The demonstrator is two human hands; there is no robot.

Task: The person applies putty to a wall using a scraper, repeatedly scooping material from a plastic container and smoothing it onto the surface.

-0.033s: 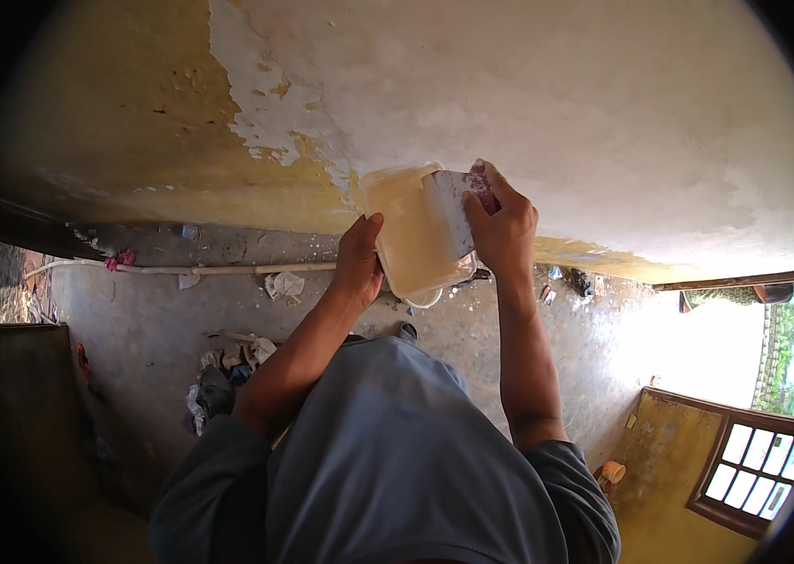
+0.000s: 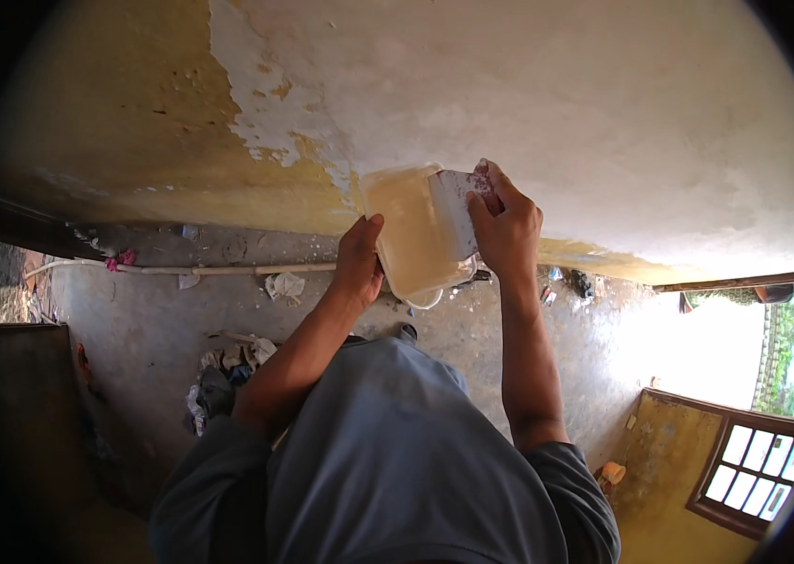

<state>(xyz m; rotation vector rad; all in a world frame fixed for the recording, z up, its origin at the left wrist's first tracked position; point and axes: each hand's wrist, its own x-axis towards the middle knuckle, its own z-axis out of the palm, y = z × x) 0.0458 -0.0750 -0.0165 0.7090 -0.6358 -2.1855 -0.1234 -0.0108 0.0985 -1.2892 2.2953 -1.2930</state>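
The floor (image 2: 482,357) is grey and worn, flecked with white specks, and glares with light at 3 o'clock. A pale pole (image 2: 265,269) lies across it at 9 o'clock, a pink cloth (image 2: 122,259) at its far part; whether tied or draped, I cannot tell. A crumpled white scrap (image 2: 284,286) lies just beside the pole, nearer the middle. At 8 o'clock is a heap of rags (image 2: 258,351), partly behind an arm. At 3 o'clock sits a dark bundle (image 2: 585,284), with a small scrap (image 2: 547,296) near it.
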